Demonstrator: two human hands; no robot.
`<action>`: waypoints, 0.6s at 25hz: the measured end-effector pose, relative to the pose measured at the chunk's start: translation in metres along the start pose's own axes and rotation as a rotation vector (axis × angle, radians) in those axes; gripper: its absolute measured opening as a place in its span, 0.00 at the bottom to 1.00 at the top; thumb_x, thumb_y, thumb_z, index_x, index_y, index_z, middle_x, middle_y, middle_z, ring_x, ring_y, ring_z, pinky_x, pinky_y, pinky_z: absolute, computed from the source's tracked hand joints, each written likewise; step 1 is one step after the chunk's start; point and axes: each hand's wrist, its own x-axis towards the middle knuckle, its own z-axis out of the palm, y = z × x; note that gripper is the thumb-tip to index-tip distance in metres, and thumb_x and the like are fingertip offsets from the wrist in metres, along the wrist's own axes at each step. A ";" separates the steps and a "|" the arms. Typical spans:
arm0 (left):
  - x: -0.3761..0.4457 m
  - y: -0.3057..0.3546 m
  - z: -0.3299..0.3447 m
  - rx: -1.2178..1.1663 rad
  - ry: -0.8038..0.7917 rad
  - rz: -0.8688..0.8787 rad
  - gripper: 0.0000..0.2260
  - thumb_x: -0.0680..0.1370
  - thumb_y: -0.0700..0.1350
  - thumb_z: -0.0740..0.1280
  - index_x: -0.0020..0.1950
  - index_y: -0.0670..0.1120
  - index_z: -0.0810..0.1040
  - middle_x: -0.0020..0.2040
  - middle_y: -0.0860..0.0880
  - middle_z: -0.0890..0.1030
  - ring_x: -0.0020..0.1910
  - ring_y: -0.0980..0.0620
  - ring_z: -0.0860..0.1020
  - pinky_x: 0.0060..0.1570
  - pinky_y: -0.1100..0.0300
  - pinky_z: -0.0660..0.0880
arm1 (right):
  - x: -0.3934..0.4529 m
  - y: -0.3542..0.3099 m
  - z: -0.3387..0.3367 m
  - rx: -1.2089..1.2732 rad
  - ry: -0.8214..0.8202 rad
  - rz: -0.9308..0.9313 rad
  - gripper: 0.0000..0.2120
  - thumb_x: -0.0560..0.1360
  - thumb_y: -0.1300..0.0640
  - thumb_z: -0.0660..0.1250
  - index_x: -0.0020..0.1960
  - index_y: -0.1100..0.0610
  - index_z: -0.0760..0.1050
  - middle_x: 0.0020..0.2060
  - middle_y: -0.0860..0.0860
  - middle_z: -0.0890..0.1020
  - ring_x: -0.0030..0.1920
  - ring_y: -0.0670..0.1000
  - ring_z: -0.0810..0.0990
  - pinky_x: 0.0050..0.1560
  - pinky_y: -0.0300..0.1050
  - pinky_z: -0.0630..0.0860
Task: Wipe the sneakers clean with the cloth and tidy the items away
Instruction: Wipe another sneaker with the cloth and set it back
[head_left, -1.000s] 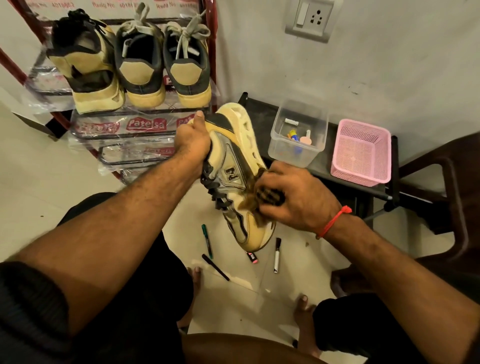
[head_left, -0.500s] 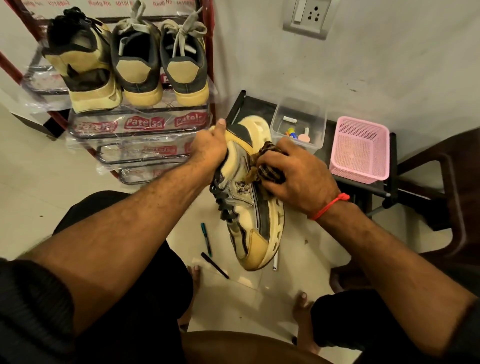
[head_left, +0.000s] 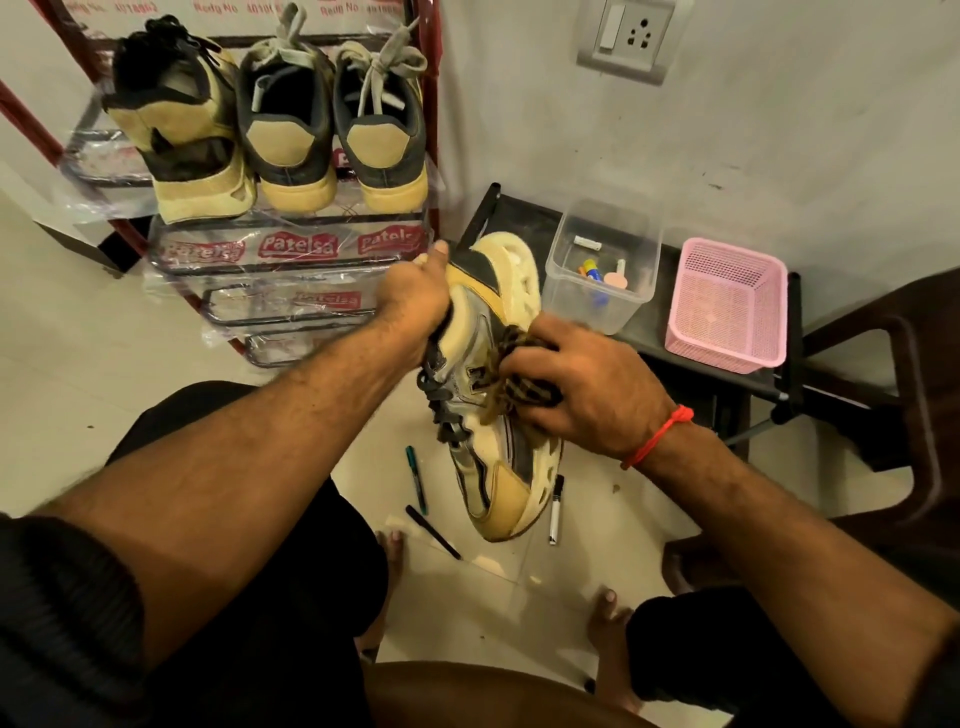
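I see the left hand (head_left: 415, 299) grip wrapped round the heel of the sneaker (head_left: 493, 395), held in the air above the floor; the right hand (head_left: 582, 387) grip presses a bunched cloth (head_left: 524, 384) against the sneaker's side, pens (head_left: 417, 479) lying below the sneaker

"Patelsa" in white script on red labels, printed on the clear plastic wrap (head_left: 291, 260) over the shoe rack (head_left: 431, 119) shelves, left of centre: three labels in a row below the shoes, the left one blurred, the right one partly cut by the hand. One more "Patelsa" on the shelf below, blurred. Top edge of frame, red print on the wrap: "Regd No" followed by digits, repeated, digits not fully legible. Sneaker (head_left: 493, 395) held mid-frame has an "N" logo on its side, partly covered by the cloth.
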 end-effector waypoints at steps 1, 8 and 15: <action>-0.003 -0.005 0.008 0.024 -0.036 0.012 0.23 0.82 0.61 0.60 0.61 0.43 0.80 0.54 0.45 0.83 0.53 0.43 0.81 0.60 0.48 0.77 | 0.005 0.002 0.002 -0.002 0.052 0.044 0.21 0.73 0.40 0.61 0.59 0.52 0.77 0.53 0.55 0.77 0.50 0.56 0.78 0.42 0.53 0.81; -0.002 -0.005 0.013 -0.023 -0.068 -0.002 0.23 0.81 0.62 0.62 0.60 0.44 0.80 0.54 0.45 0.83 0.54 0.44 0.81 0.59 0.48 0.78 | 0.006 -0.008 -0.005 0.167 -0.144 -0.028 0.20 0.73 0.41 0.65 0.59 0.51 0.77 0.56 0.52 0.75 0.53 0.51 0.76 0.47 0.49 0.81; -0.003 -0.004 0.012 -0.010 -0.087 -0.039 0.26 0.79 0.64 0.64 0.64 0.44 0.78 0.56 0.45 0.82 0.55 0.44 0.81 0.61 0.47 0.78 | 0.003 -0.019 0.001 0.053 -0.072 -0.112 0.18 0.74 0.44 0.65 0.60 0.51 0.76 0.55 0.56 0.77 0.51 0.54 0.78 0.42 0.47 0.81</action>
